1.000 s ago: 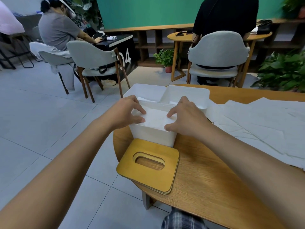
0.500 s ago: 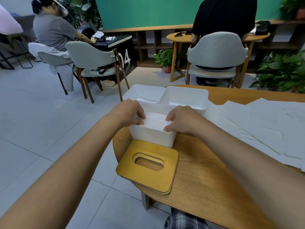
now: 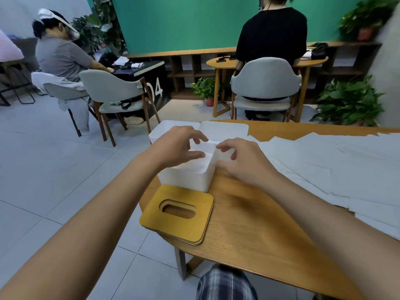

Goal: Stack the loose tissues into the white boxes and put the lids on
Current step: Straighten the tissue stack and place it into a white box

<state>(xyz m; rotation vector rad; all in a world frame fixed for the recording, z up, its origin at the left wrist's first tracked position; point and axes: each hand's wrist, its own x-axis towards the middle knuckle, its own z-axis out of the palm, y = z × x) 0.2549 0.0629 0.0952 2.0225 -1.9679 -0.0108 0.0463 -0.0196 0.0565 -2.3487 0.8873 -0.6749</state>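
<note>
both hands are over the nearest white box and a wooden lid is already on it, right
Not quite: no lid is on the box. The head view shows it open-topped, with the lids stacked on the table just in front of it. The left hand and right hand are over the box, as you said.

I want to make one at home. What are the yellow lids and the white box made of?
The lids look like thin wood, smooth honey-yellow sheets with a cut slot. The nearest white box looks like matte plastic: even walls, rounded corners. Neither is certain.
</note>
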